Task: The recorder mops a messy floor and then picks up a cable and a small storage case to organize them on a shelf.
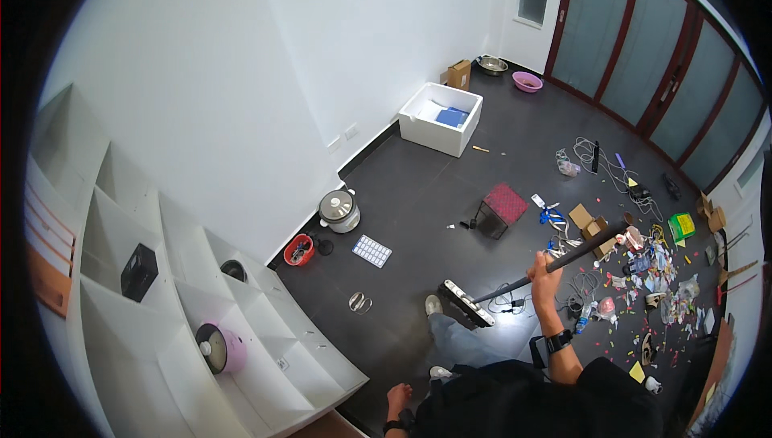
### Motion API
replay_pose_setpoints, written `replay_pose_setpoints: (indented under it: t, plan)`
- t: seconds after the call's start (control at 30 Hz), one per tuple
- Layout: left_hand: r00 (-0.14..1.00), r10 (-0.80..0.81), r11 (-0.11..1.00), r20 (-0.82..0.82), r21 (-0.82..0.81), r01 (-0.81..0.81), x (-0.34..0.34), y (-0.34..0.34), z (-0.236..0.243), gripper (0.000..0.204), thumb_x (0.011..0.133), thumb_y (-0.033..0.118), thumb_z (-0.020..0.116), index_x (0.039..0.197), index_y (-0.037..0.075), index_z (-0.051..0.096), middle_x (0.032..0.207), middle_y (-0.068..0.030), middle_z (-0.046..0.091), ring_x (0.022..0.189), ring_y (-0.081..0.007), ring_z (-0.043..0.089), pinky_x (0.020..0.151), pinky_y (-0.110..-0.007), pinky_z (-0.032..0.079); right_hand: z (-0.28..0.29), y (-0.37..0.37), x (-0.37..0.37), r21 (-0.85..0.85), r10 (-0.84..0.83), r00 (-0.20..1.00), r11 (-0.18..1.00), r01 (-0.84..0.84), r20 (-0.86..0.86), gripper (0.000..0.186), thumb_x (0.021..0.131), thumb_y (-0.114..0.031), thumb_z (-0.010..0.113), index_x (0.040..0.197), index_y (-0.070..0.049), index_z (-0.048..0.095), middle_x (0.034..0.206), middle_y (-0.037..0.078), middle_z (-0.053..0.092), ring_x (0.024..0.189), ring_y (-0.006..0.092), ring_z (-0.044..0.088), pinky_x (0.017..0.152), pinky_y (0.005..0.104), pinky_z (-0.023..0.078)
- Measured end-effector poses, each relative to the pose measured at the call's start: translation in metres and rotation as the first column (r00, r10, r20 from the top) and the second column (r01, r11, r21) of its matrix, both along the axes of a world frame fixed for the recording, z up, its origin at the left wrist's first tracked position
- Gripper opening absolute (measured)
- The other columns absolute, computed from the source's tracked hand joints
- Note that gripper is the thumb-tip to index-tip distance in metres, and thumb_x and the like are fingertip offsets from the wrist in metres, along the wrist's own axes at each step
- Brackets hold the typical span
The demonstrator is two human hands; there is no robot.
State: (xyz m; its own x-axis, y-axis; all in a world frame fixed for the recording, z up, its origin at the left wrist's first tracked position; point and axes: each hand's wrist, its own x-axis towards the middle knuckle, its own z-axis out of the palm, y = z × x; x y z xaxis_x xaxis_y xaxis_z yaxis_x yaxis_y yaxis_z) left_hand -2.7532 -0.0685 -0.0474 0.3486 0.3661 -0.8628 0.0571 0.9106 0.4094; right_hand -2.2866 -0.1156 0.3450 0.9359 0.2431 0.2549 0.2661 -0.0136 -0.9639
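My right hand (pixel 547 277) is wrapped round the black handle of a long-handled broom (pixel 579 250). Its handle slants from the upper right down to a wide black-and-white head (pixel 466 303), which rests on the dark floor just ahead of my shoe. My left hand (pixel 400 396) hangs low at my side near the white shelf unit, fingers curled and nothing visible in them. Grey cables (pixel 505 300) lie close to the broom head. A red-topped stool (pixel 506 204) stands beyond it.
Scattered litter (pixel 651 277) covers the floor at right, with cardboard boxes (pixel 593 227) and cables among it. At left stand a white shelf unit (pixel 169 277), a rice cooker (pixel 339 211) and a red basket (pixel 299 250). A white foam box (pixel 434 134) sits by the wall.
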Motion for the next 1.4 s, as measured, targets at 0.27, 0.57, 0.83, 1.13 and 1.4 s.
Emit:
replay_pose_setpoints:
  t: [0.27,0.57,0.83,1.13,1.4]
  plan:
    - [0.956,-0.135,0.990,-0.261,0.008,0.142,0.021,0.057,-0.021,0.020,0.088,0.015,0.047,0.095,-0.002,0.057,0.081,-0.0117,0.063,0.066,-0.0219,0.061,0.055,-0.033,0.050,-0.011,0.115,0.051,-0.069,-0.037,0.994,0.997,0.030,-0.106,0.041,0.091,-0.021,0.051,0.056,-0.008,0.036,0.049,-0.003,0.036,0.043,0.0058,0.034,0.040,0.0255,0.026]
    - [0.996,-0.053,0.999,-0.079,-0.012,0.052,0.096,0.189,0.007,0.015,0.087,0.015,0.050,0.084,0.003,0.058,0.071,-0.0076,0.060,0.060,-0.0156,0.056,0.051,-0.027,0.045,-0.039,0.234,0.119,-0.154,-0.015,0.989,0.988,-0.008,-0.150,0.042,0.090,-0.019,0.052,0.057,-0.005,0.031,0.053,-0.002,0.028,0.051,0.0068,0.027,0.044,0.0295,0.024]
    - [0.978,-0.101,0.980,-0.184,0.150,0.130,0.258,0.314,0.088,0.018,0.086,0.019,0.055,0.094,0.003,0.059,0.076,-0.0049,0.061,0.060,-0.0108,0.054,0.049,-0.023,0.041,-0.002,0.307,0.201,-0.093,-0.042,0.972,0.995,0.021,-0.230,0.041,0.091,-0.023,0.050,0.055,-0.008,0.038,0.048,0.000,0.039,0.043,0.0074,0.038,0.042,0.0252,0.031]
    - [0.981,-0.111,0.990,-0.158,0.072,0.123,0.354,0.452,0.017,0.021,0.088,0.016,0.052,0.100,-0.001,0.058,0.082,-0.0095,0.062,0.071,-0.0190,0.059,0.061,-0.025,0.045,0.001,0.396,0.302,-0.002,-0.159,0.973,0.987,0.161,-0.170,0.041,0.090,-0.023,0.052,0.055,-0.010,0.034,0.049,-0.002,0.037,0.043,0.0063,0.038,0.040,0.0244,0.030]
    - [0.778,-0.627,0.714,-0.029,0.379,0.589,0.478,0.589,0.031,0.018,0.088,0.014,0.048,0.095,0.002,0.059,0.081,-0.0062,0.062,0.080,-0.0213,0.061,0.066,-0.028,0.048,0.035,0.443,0.407,0.090,-0.376,0.917,0.917,0.390,-0.134,0.040,0.092,-0.020,0.050,0.056,-0.008,0.036,0.048,-0.001,0.037,0.043,0.0073,0.036,0.042,0.0254,0.031]
